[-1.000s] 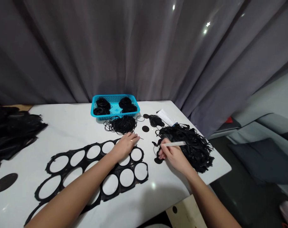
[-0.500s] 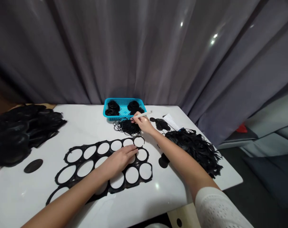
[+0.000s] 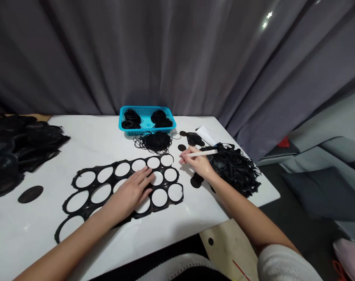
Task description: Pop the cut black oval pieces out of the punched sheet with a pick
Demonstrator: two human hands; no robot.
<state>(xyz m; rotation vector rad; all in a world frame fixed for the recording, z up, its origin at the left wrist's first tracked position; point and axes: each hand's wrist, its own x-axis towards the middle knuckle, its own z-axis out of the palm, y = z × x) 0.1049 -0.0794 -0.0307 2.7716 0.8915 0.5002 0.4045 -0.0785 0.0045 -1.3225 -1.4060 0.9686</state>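
Note:
My left hand (image 3: 132,191) lies flat with fingers stretched out on a thin black sheet (image 3: 86,212), which has rows of round holes cut through it. My right hand (image 3: 198,163) pinches a slim white pen-like tool (image 3: 205,152) just above the table, right of the sheet's far right corner. Its tip is hidden by the fingers. Beyond the sheet sits a tangle of thin black rings (image 3: 157,142). A single thin ring (image 3: 176,133) lies beside that tangle. Small black discs (image 3: 182,148) are scattered close to my right hand.
A blue plastic basket (image 3: 146,107) with black ring bundles stands at the back. Curly black strips (image 3: 236,168) are heaped on the right, near a white paper (image 3: 206,134). Large black sheets (image 3: 19,148) pile up at left, with a black disc (image 3: 31,194) in front.
My right hand has moved with the pen-like tool from the ring tangle, rightward and nearer to me. My left hand stays on the sheet, its fingers now more spread. The view has shifted.

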